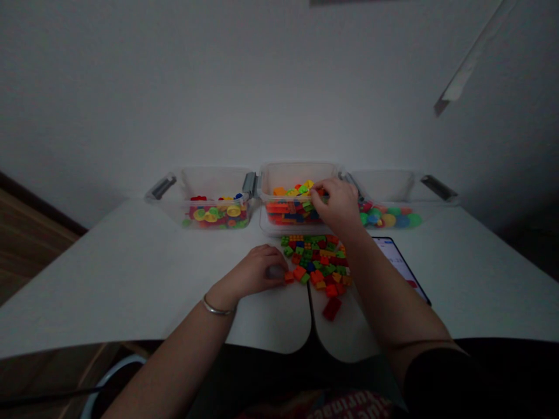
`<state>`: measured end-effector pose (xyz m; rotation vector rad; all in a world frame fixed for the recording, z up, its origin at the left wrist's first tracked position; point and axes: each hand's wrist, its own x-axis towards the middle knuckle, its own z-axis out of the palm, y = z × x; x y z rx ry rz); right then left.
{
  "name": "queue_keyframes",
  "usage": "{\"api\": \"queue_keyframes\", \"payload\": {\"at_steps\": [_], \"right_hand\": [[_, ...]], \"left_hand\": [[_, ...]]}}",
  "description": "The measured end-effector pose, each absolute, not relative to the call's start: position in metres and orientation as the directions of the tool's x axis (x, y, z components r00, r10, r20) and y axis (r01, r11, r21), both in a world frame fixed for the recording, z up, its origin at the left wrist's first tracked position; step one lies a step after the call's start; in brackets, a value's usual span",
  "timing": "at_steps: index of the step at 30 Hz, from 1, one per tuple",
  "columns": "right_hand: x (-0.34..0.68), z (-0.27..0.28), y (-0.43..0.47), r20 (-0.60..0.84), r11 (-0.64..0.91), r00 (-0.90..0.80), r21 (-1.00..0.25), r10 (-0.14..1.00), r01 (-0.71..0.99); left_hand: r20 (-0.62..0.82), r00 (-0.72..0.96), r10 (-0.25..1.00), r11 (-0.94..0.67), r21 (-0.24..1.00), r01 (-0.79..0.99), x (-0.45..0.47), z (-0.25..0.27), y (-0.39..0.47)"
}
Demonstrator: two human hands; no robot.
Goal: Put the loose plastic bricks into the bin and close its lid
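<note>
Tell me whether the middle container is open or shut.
Open: the middle container is uncovered at the top, with bricks showing inside.

No text on phone (399, 265) or shirt (349, 405) reads clearly.

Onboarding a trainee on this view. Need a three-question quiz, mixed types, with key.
1. True or false: the phone lies to the right of the brick pile.
2. Which bin are the fingertips of the right hand at?
A) left bin
B) middle bin
C) right bin
3. What colour is the brick at the near end of the pile, closest to the wearer?

Key: 1. True. 2. B. 3. Red.
</note>
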<state>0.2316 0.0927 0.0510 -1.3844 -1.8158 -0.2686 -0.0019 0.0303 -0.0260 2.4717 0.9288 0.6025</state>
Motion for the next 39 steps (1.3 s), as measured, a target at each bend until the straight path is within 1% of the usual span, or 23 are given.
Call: {"api": "queue_keyframes", "payload": {"at_steps": [4, 6, 10, 14, 17, 19, 21, 24, 29, 33, 39], "right_hand": [[0.228, 0.056, 0.088, 0.745, 0.449, -0.092, -0.294, 0.66, 0.844], [0.225, 0.06, 0.084, 0.767, 0.502, -0.118, -0.288, 0.631, 0.815], [0.219, 0.069, 0.073, 0.811, 0.599, -0.165, -0.26, 0.561, 0.757], [0.214, 0.073, 0.065, 0.803, 0.684, -0.244, -0.257, 0.544, 0.682], [0.209, 0.071, 0.061, 0.737, 0.741, -0.349, -0.296, 0.578, 0.602], [0.205, 0.067, 0.059, 0.685, 0.771, -0.433, -0.309, 0.587, 0.557], [0.2, 0.062, 0.058, 0.638, 0.803, -0.517, -0.302, 0.571, 0.513], [0.194, 0.055, 0.058, 0.556, 0.83, -0.621, -0.297, 0.552, 0.472], [0.189, 0.046, 0.059, 0.406, 0.813, -0.704, -0.298, 0.582, 0.5], [0.187, 0.04, 0.062, 0.332, 0.794, -0.722, -0.292, 0.606, 0.533], [0.188, 0.038, 0.065, 0.305, 0.764, -0.702, -0.309, 0.643, 0.566]], "left_hand": [[0.267, 0.663, 0.7, -0.671, 0.562, 0.483, -0.001, -0.027, 0.032], [0.276, 0.619, 0.735, -0.638, 0.591, 0.493, -0.001, -0.027, 0.032], [0.246, 0.451, 0.858, -0.475, 0.713, 0.516, -0.002, -0.024, 0.03], [0.21, 0.332, 0.92, -0.335, 0.862, 0.381, -0.002, -0.021, 0.03], [0.161, 0.246, 0.956, -0.22, 0.946, 0.237, -0.001, -0.02, 0.032], [0.119, 0.2, 0.973, -0.146, 0.981, 0.131, 0.0, -0.019, 0.034], [0.089, 0.166, 0.982, -0.097, 0.995, 0.035, 0.002, -0.019, 0.036], [0.075, 0.129, 0.989, -0.066, 0.996, -0.068, 0.003, -0.019, 0.037], [0.033, 0.077, 0.996, -0.015, 0.976, -0.219, 0.001, -0.021, 0.039], [0.004, 0.078, 0.997, 0.016, 0.965, -0.26, 0.001, -0.022, 0.039], [-0.028, 0.079, 0.996, 0.047, 0.966, -0.253, 0.003, -0.018, 0.037]]}}
